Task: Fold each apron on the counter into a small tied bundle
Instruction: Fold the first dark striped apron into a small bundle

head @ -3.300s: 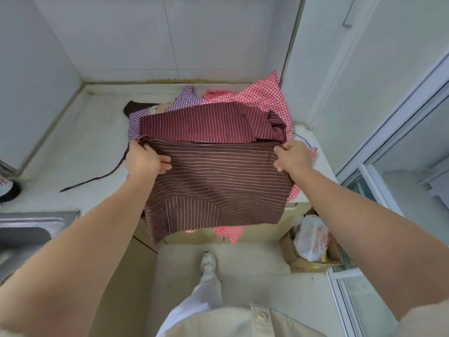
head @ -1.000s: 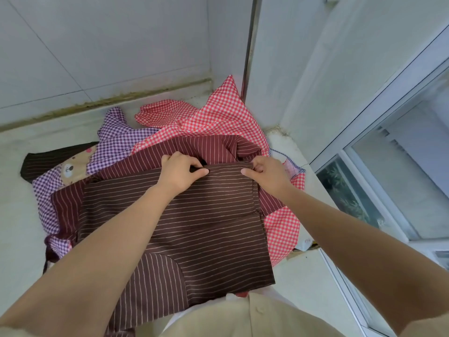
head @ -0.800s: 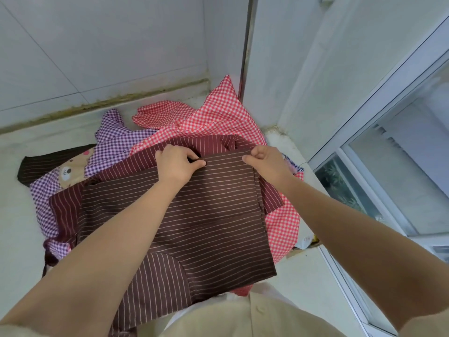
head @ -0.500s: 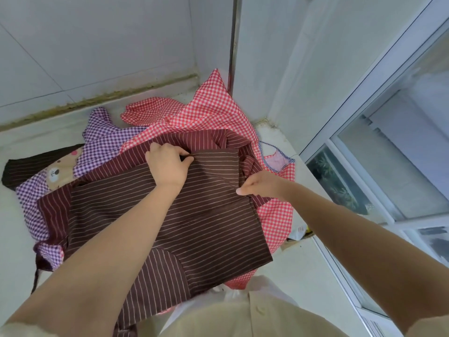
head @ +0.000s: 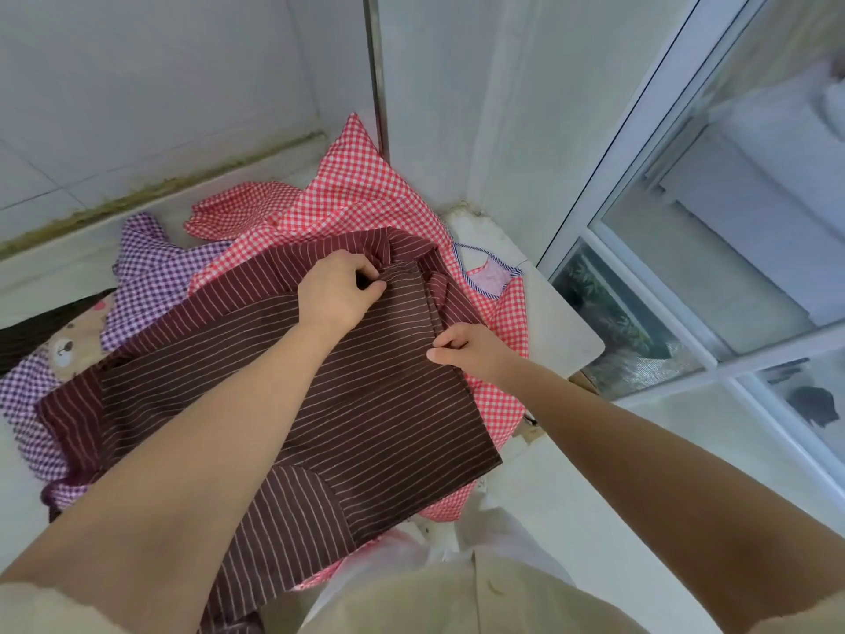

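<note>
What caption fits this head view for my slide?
Left hand and right hand grip the brown striped apron over a red checked apron on the counter.

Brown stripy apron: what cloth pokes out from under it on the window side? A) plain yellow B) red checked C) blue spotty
B: a red checked apron shows from under the brown striped apron along its edge nearest the window.
</note>
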The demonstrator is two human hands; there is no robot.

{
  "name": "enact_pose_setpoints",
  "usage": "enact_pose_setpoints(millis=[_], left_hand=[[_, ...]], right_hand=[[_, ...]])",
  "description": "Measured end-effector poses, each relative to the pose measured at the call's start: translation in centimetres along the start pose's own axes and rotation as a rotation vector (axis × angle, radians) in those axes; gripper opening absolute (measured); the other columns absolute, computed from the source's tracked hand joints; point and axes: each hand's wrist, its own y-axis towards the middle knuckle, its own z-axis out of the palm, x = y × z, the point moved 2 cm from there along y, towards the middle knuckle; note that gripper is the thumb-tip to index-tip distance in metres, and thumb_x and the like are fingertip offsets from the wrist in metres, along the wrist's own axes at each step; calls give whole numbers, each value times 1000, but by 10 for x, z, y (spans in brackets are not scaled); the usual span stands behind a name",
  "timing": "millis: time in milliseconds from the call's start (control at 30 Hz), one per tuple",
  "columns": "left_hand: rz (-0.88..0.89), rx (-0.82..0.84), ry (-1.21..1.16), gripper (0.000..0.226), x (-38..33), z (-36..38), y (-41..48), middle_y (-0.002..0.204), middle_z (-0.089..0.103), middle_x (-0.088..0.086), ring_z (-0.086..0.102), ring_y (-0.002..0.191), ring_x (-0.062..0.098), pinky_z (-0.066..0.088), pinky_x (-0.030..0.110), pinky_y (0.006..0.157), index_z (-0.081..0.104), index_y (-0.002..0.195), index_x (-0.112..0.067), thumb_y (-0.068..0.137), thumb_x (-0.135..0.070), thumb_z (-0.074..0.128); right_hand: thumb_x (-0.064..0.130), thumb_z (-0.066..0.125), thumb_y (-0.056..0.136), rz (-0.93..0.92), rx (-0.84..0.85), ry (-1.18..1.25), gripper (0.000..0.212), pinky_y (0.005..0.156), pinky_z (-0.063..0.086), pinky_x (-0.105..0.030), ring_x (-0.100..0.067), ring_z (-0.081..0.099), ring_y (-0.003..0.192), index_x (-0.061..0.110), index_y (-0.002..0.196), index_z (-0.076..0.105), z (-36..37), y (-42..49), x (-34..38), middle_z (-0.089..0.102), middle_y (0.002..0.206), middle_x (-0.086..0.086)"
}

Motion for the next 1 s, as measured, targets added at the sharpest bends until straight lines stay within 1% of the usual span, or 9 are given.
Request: enact_pose_setpoints(millis=[133,300,400,500,567,667,833,900,1000], left_hand=[[-26,142,-59,15,1,1,13,104,64,-7,59,103,17,45,32,82,70,95,-21,87,-34,70],[-70,324,-79,20,4,-1,27,112,69,0,61,102,17,48,37,95,75,101,-18,84,-29,74],[-130,259,-80,20,2,-4,35,93,73,0,64,74,14,52,34,87,76,99,-14,83,-27,76],[-203,32,-110,15,-2,-5,41,71,66,-6,64,58,11,55,33,79,73,92,-19,82,-29,78],[-197,-82,-117,13,-8,0,40,76,68,-4,68,69,16,55,37,82,67,85,-22,81,-29,78],[-124,-142,-99,20,-11,11,39,97,68,1,66,84,18,52,34,84,66,97,-17,83,-28,76],[29,-72,-161,40,-2,25,29,129,44,4,62,85,11,54,32,89,55,117,-16,83,-17,76],[80,-36,-160,50,-2,29,19,137,34,7,58,101,15,49,25,94,49,122,-14,81,-14,77],[125,89,-123,43,1,40,7,144,21,9,46,120,20,36,26,107,50,115,-12,81,-17,77]], right_hand=[[48,75,79,13,-95,31,37,110,39,-46,-25,45,128,35,108,58,3,12,5,48,134,-6],[49,76,76,-6,-72,-4,31,105,44,-43,-21,53,116,34,97,59,6,23,7,55,123,-4],[34,68,89,-76,-67,26,13,95,47,-36,-15,59,97,22,86,62,-1,23,17,61,93,6],[29,59,96,-99,-123,132,15,92,48,-36,-20,63,94,16,88,63,-14,22,27,68,94,-6],[30,56,98,-76,-156,109,20,94,48,-37,-22,63,99,11,97,63,-17,27,27,68,103,-9],[32,55,98,-62,-207,112,25,91,50,-38,-22,61,91,8,101,60,-15,31,20,65,97,-9],[36,67,90,76,169,65,38,92,52,-33,-20,66,100,10,116,60,-19,28,0,68,111,-5],[39,65,91,103,202,-79,41,88,51,-32,-23,66,95,3,108,64,-24,26,-6,68,107,-12],[41,59,94,85,145,-29,47,86,51,-31,-26,66,85,-4,103,67,-30,17,-10,69,105,-22]])
